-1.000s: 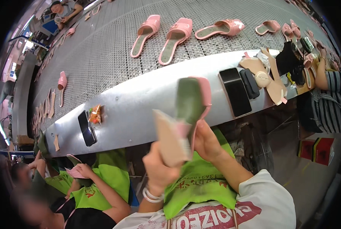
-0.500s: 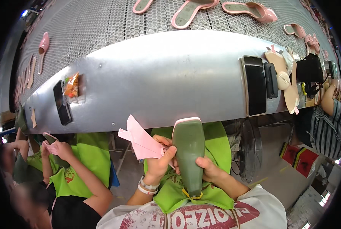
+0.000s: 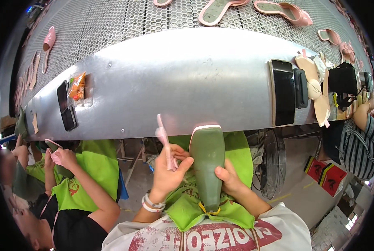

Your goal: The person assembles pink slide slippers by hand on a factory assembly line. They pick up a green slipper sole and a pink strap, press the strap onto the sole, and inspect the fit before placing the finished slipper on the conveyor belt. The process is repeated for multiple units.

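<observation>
My left hand [image 3: 167, 172] pinches a thin pink strap piece [image 3: 163, 138] between thumb and fingers, standing it upright just beside the green shoe last [image 3: 206, 165]. The last rests lengthwise on my green apron [image 3: 187, 205], toe toward the metal surface [image 3: 174, 79], a pale insole edge showing at its tip. My right hand [image 3: 229, 180] grips the last's right side, fingers closed around it. I judge I'm at the fitting step: the strap seems ready to go over the last, which calls for steadying the last and lining the strap across it.
</observation>
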{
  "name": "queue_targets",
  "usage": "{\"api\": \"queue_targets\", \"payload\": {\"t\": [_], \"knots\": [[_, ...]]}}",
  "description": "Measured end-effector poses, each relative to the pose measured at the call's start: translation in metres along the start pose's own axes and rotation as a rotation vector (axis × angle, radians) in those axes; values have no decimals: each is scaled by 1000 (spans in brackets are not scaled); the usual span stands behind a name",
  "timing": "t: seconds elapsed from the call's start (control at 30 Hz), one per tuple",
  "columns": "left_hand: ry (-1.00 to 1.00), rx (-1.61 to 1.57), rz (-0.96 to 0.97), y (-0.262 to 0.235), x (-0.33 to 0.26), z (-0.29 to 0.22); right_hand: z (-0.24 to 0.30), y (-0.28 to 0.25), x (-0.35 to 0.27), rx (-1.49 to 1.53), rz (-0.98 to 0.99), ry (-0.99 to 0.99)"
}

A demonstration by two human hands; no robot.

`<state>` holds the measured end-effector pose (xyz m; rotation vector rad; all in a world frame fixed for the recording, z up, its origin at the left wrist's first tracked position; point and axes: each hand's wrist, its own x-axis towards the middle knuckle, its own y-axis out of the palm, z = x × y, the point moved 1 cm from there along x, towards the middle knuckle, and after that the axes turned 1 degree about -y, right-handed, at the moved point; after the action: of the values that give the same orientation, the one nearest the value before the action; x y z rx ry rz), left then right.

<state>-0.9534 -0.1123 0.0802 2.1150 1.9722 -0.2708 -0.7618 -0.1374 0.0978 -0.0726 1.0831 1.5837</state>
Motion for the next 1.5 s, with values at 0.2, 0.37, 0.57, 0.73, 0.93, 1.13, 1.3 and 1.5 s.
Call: {"api": "queue_targets", "payload": {"t": [0.2,0.37,0.57,0.73,0.93,1.13,1.3,1.5], "knots": [[44,989,440,-15,12,-107,89,31,-18,-1433,-115,-1219],[482,732,475,-13,16,-133,132,22,-31,-1292,162,-1088],[65,472,125,-21,-7,-103,113,4,-34,-871,-146,-537],[18,390,-103,-7,-10,-73,96,-3,-20,-794,-254,-462],[-159,120,-248,7,2,-34,61,-20,6,-588,-402,-338],[-247,-105,-143,5,11,-15,51,-29,25,-244,-287,-138],[-227,-265,-94,3,13,7,42,-39,29,-126,-227,-152],[5,-649,102,10,11,5,79,15,-2,-545,-119,-462]]}}
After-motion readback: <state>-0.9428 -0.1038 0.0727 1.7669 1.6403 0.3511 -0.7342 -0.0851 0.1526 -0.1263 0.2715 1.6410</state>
